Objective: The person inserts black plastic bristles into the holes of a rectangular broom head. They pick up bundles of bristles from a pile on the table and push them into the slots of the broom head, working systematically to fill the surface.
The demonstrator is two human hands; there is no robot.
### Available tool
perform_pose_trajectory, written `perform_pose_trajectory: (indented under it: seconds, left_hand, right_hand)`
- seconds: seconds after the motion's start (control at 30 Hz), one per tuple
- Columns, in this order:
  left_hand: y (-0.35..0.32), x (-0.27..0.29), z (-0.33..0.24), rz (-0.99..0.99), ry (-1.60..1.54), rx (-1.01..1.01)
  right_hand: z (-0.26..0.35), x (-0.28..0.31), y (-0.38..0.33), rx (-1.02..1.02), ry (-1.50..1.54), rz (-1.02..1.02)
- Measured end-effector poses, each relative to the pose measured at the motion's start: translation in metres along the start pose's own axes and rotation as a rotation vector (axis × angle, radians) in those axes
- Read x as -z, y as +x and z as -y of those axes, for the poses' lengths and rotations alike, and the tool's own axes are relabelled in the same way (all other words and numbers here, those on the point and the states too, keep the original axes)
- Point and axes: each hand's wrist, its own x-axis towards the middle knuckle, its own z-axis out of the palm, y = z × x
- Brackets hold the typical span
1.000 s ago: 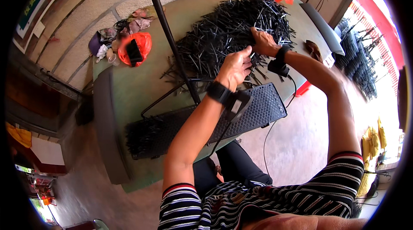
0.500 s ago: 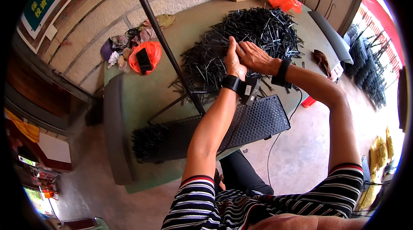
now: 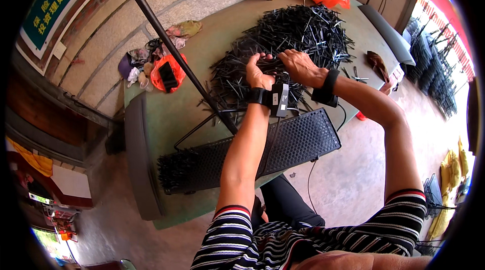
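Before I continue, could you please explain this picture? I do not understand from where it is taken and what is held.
You see a person's bare left hand and right hand, each with a black strap on the wrist. A wide camera worn on the head looks down, so straight edges look bent. On the greenish table lies a pile of black sticks; both hands are at its near side. Whether they hold any is hard to tell. Nearer the body is a black tray with holes. To the left, a phone lies on a red bag.
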Motion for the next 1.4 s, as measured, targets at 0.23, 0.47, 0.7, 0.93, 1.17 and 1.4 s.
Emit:
perform_pose_trajectory:
  seconds: [0.23,0.47,0.7,0.93,1.17,1.4]
  left_hand:
    - [0.001,0.005,0.0,0.032,-0.039,0.054]
    - [0.008,0.01,-0.007,0.062,0.054,0.035]
    - [0.004,0.01,-0.011,0.04,-0.027,-0.126]
    - [0.004,0.007,-0.014,0.061,-0.01,0.045]
    - [0.007,0.005,0.013,0.262,0.282,0.329]
    - [0.012,-0.002,0.022,-0.036,0.323,-0.041]
  right_hand:
    - [0.015,0.005,-0.01,-0.231,-0.001,-0.031]
    - [0.0,0.007,-0.009,-0.097,-0.089,0.146]
    - [0.002,0.03,-0.02,-0.162,-0.149,0.295]
    - [-0.037,0.036,-0.031,-0.734,0.711,0.294]
    - [-0.012,0.029,0.017,-0.636,0.468,0.622]
    - [-0.001,0.018,0.013,-0.28,0.086,0.403]
